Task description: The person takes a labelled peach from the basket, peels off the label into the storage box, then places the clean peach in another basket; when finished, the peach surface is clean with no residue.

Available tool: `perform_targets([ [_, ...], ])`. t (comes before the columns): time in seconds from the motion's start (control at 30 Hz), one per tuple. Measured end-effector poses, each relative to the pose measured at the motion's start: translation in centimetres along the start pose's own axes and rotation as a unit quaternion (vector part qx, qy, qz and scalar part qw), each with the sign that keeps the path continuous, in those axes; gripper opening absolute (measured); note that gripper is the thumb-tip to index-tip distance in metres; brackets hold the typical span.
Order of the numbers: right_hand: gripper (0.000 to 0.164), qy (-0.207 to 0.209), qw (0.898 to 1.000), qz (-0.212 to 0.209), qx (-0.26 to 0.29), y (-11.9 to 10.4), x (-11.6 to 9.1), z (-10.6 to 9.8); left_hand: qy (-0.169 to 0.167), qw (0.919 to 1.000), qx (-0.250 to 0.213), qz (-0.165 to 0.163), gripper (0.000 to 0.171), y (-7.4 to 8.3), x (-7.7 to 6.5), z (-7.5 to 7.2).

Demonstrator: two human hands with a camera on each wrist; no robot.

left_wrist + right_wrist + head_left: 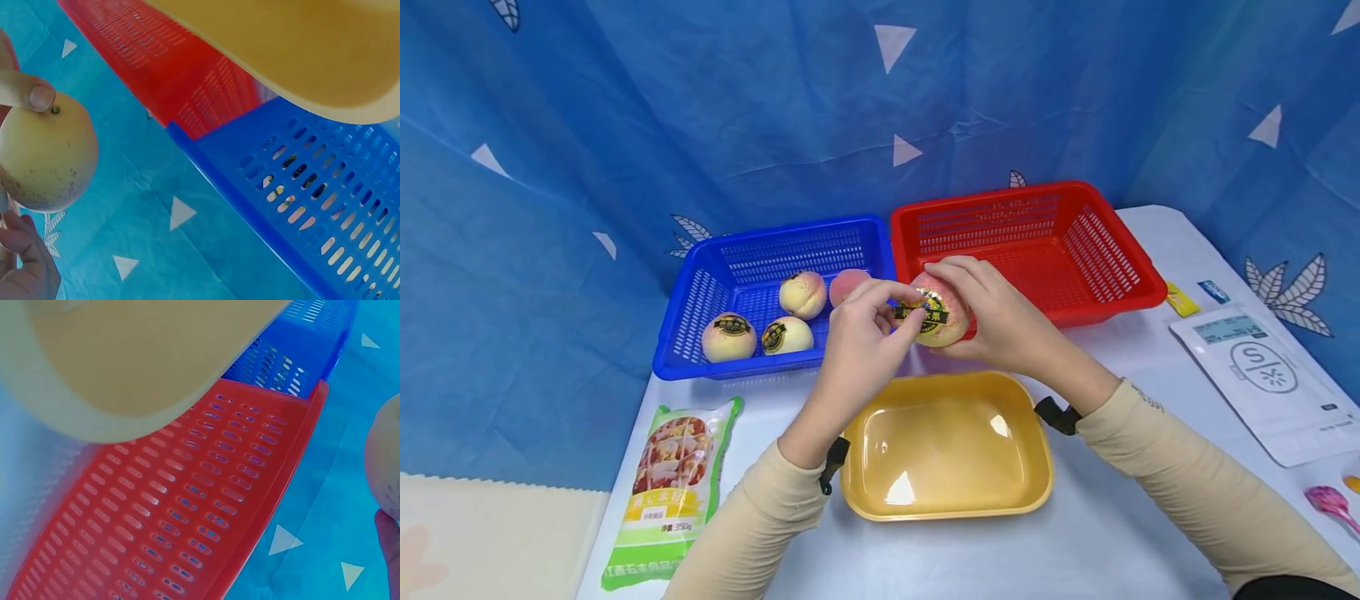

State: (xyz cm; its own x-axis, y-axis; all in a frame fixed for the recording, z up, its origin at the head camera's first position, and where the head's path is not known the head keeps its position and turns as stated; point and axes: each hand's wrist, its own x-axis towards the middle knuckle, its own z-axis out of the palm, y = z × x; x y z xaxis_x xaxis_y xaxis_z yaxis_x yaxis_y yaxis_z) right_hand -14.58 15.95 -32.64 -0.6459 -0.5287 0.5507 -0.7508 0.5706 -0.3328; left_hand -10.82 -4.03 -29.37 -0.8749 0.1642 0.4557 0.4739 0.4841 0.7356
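A peach [951, 321] with a black-and-gold sticker [934, 315] is held up between my two hands, over the far edge of the yellow tray [947, 510]. My right hand [996, 317] grips it from the right, fingers over the top and thumb below. At its left side, the thumb and forefinger of my left hand [868, 333] pinch the end of the sticker's black band. In the left wrist view the peach [53, 156] shows its bare yellow side and stem end, with a thumb pressed beside the stem. The right wrist view catches only the peach's edge [384, 462].
Several more peaches [730, 337] lie in the blue basket [673, 333] at the back left. Beside it stands a red basket [1112, 312]. A green food packet [673, 492] lies left; a white scale [1273, 383], small packets [1182, 300] and a pink spoon [1327, 500] are right.
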Motion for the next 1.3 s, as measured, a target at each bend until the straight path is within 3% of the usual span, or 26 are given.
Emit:
perform_targets([
  [0.13,0.09,0.0,1.0,0.002,-0.003,0.0,-0.1,-0.1,0.002,0.9993,0.025,0.028,0.008,0.0,0.1,0.2],
  [0.27,0.091,-0.006,1.0,0.008,-0.005,0.0,-0.3,-0.3,-0.011,0.9992,0.025,0.03,0.009,0.0,0.0,0.2],
  [0.7,0.093,-0.02,0.999,0.029,-0.005,-0.1,-1.4,-0.8,-0.042,0.9976,-0.053,0.016,0.016,0.8,-1.4,-0.2],
  [0.8,0.096,-0.025,0.998,0.057,-0.006,0.1,-1.7,-1.1,-0.054,0.9962,-0.069,0.006,0.015,1.2,-1.6,-0.3],
  [1.0,0.098,-0.018,0.995,0.098,0.002,0.7,-2.7,-1.8,-0.108,0.9893,-0.092,-0.036,0.016,1.5,-2.0,-0.3],
  [1.3,0.097,-0.001,0.991,0.132,0.003,1.6,-4.3,-2.7,-0.174,0.975,-0.098,-0.096,0.018,-0.4,-4.3,0.2],
])
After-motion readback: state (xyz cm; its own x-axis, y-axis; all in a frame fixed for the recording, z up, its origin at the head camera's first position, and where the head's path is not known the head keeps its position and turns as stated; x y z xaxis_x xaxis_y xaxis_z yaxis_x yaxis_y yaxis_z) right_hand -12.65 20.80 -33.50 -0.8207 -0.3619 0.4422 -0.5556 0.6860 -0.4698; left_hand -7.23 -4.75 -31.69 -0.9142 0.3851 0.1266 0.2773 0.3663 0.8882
